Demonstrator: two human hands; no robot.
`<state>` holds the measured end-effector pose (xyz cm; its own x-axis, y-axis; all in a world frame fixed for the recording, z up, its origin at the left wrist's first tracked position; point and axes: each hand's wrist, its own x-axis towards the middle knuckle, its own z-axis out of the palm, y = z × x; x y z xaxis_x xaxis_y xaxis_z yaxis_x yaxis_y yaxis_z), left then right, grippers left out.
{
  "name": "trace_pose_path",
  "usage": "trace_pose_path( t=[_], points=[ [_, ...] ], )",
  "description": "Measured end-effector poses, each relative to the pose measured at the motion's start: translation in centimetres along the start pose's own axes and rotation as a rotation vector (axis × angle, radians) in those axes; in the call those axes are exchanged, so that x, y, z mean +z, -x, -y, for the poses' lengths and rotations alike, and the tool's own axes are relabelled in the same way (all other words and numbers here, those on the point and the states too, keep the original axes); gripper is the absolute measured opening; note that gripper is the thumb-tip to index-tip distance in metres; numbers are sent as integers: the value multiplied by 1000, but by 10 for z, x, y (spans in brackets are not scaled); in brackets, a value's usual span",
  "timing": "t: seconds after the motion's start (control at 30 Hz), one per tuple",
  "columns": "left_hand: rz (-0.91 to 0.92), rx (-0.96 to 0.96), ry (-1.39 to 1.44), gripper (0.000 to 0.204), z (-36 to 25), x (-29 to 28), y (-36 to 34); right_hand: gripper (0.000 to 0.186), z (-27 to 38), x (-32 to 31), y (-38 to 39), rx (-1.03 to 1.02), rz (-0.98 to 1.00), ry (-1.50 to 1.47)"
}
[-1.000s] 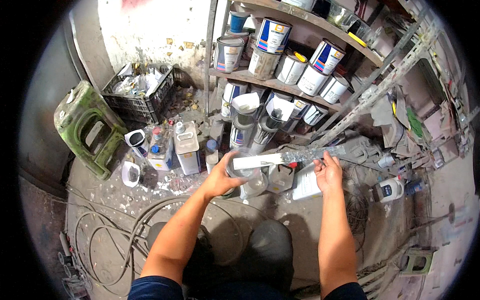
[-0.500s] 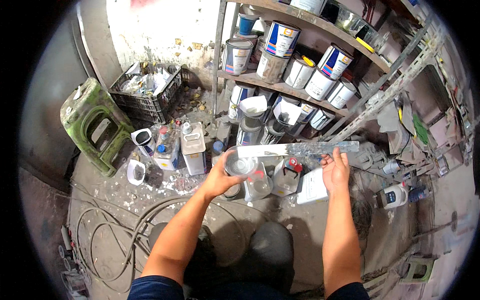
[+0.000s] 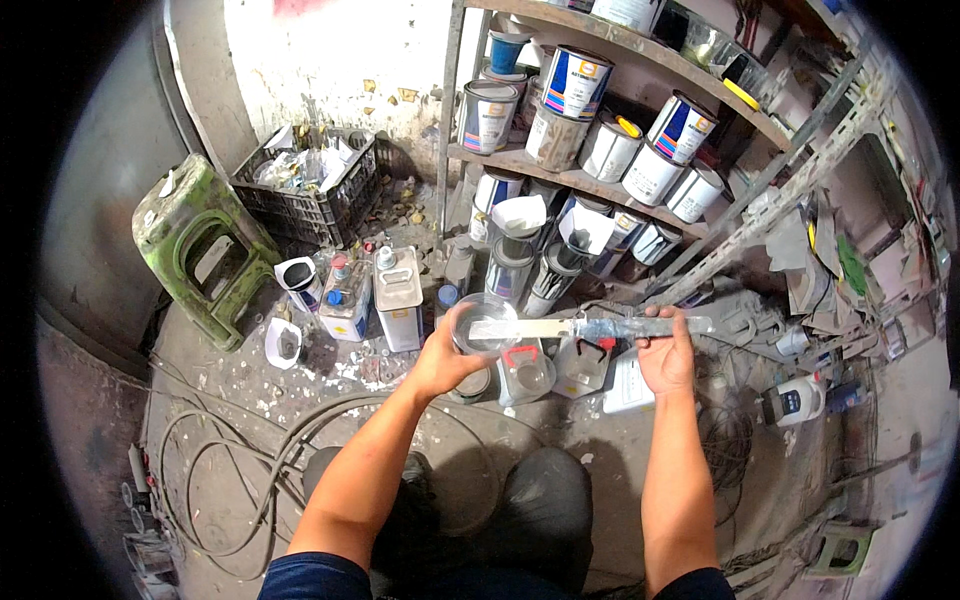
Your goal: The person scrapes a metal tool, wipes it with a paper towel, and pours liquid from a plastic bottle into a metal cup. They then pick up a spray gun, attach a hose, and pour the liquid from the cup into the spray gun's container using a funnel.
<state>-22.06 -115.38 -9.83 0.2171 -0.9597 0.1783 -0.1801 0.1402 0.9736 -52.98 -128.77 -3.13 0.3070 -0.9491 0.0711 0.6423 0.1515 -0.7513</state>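
My left hand (image 3: 445,362) is closed around the side of a clear plastic cup (image 3: 484,346), its mouth tipped up toward me. In my right hand (image 3: 666,360) is a long flat mixing stick (image 3: 600,328), pinched near its right end between thumb and fingers. The stick lies level, pale at its left part and paint-stained grey toward the right. Its left end crosses the cup's mouth; whether it touches the cup inside, I cannot tell. Beyond my hands stand a clear jug (image 3: 524,376) with a red rim mark and a jerrycan (image 3: 583,368) with a dark handle.
A metal shelf (image 3: 600,184) with several paint cans rises ahead. At left are a green stool (image 3: 205,245), a black crate (image 3: 300,208) of rubbish, and metal solvent tins (image 3: 398,300). A coiled hose (image 3: 270,465) lies on the floor. A white bottle (image 3: 797,398) stands at right.
The stick has come down from the cup's far rim and now crosses its mouth. My right fingers have curled more around the stick. The whole view has shifted slightly.
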Motion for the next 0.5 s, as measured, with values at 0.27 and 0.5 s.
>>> trace_pose_path(
  t=[0.27, 0.5],
  points=[
    [3, 41, -136, 75, 11, -1, 2, 21, 0, -40, 9, 206, -191, 251],
    [40, 23, -97, 80, 13, -2, 5, 27, 11, -85, 20, 251, -300, 231]
  ],
)
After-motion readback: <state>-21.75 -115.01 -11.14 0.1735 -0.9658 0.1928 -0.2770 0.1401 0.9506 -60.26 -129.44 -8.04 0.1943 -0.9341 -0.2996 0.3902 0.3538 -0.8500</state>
